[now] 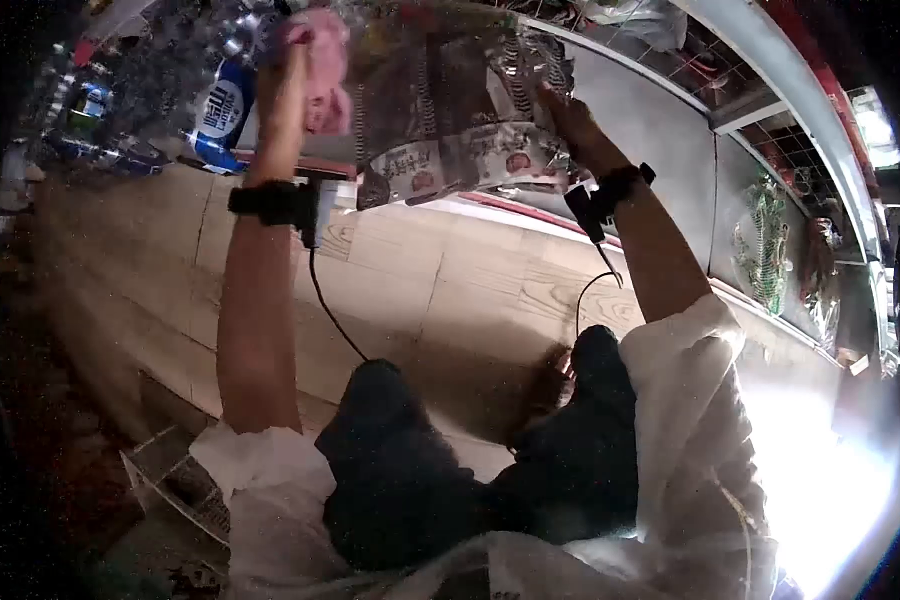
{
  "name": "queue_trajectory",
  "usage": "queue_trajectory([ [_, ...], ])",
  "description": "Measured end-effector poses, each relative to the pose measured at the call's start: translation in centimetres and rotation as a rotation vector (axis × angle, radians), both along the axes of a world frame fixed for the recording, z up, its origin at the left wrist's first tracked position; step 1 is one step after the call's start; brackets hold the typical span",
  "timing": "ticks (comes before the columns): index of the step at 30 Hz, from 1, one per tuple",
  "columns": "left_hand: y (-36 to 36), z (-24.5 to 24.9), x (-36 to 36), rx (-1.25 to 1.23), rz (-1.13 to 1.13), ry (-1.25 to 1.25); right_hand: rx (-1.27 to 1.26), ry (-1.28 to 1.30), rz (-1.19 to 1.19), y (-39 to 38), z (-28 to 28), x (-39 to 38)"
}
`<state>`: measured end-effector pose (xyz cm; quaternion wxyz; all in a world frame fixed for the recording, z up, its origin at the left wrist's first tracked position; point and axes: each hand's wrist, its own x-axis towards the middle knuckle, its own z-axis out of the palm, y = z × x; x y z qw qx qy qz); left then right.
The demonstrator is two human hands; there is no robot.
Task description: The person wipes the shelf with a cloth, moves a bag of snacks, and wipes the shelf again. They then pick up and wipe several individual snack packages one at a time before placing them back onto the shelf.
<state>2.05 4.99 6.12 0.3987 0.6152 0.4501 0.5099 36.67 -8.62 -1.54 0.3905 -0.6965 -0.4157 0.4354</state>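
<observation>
1. My left hand (292, 62) is closed on one upper corner of the clear snack bag (450, 110), and my right hand (570, 118) is clamped on its opposite edge.
2. The bag hangs stretched between both hands.
3. I judge this the holding-up step. Next calls for even grips.

arms: both raised, extended forward | left hand (300, 70): clenched | right hand (570, 125): fingers partly hidden

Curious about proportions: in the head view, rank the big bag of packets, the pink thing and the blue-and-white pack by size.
1. bag of packets, clearly largest.
2-3. pink thing and blue-and-white pack look alike; the pack lies farther off and partly hidden, so unranked.
</observation>
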Motion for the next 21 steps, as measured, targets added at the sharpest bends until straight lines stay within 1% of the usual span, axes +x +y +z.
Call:
queue_trajectory([
  [1, -1.6, 0.1, 2.7, 0.059, -0.063, 0.125, -0.129, 0.077, -0.05, 0.6, -1.8, 0.2],
  [2, -3.8, 1.5, 5.4, 0.147, -0.205, 0.285, -0.133, 0.072, -0.038, 0.5, -2.8, -0.3],
  [3, -6.0, 1.4, 7.8, 0.062, -0.333, 0.121, -0.081, 0.053, -0.006, 0.3, -3.5, -1.2],
  [4, -7.5, 0.2, 10.2, 0.112, -0.267, 0.111, -0.014, 0.032, 0.025, 0.0, -4.2, -1.9],
  [5, -8.6, -0.7, 11.9, 0.108, -0.275, 0.1, 0.111, -0.016, 0.071, 0.1, -5.4, -2.5],
  [6, -9.4, -1.4, 13.2, 0.459, -0.309, 0.25, 0.294, -0.091, 0.126, 0.8, -7.2, -2.8],
  [7, -10.0, -1.5, 13.8, 0.632, -0.328, 0.334, 0.499, -0.178, 0.18, 1.7, -9.3, -2.6],
  [8, -10.5, -1.5, 14.5, 0.81, -0.335, 0.405, 0.692, -0.241, 0.207, 2.2, -9.7, -3.1],
  [9, -10.8, -1.5, 14.8, 0.597, -0.36, 0.513, 0.525, -0.32, 0.249, 2.2, -9.9, -2.7],
  [10, -10.9, -1.5, 15.0, 0.38, -0.384, 0.616, 0.354, -0.396, 0.286, 1.5, -7.9, -3.0],
  [11, -10.3, -1.2, 15.1, 0.383, -0.392, 0.616, 0.181, -0.472, 0.319, 0.8, -5.4, -3.3],
  [13, -7.9, 0.1, 14.6, 0.237, -0.198, -0.016, -0.004, -0.2, 0.069, -0.8, -1.6, -4.5],
  [14, -6.8, 1.5, 13.5, 0.23, -0.121, 0.048, -0.074, -0.069, -0.078, -1.6, 0.3, -5.1],
  [15, -5.3, 2.5, 11.9, 0.229, -0.035, 0.111, -0.091, 0.013, -0.159, -1.8, 1.5, -5.4],
  [16, -2.7, 1.6, 10.6, 0.283, 0.019, 0.134, -0.089, 0.012, -0.156, -1.6, 0.6, -5.4],
  [17, -0.4, 0.2, 9.2, 0.337, 0.078, 0.155, 0.011, -0.015, -0.176, -1.4, -0.8, -5.4],
  [19, 0.9, -1.4, 6.6, 0.196, 0.218, 0.384, 0.105, -0.042, -0.181, -1.0, -1.8, -5.6],
  [20, 1.1, -2.6, 5.5, 0.178, 0.179, 0.306, 0.061, 0.096, -0.214, -1.1, -1.4, -5.6],
  [21, 1.2, -4.0, 4.7, 0.168, 0.192, 0.306, 0.015, 0.234, -0.247, -1.0, -0.9, -5.7],
])
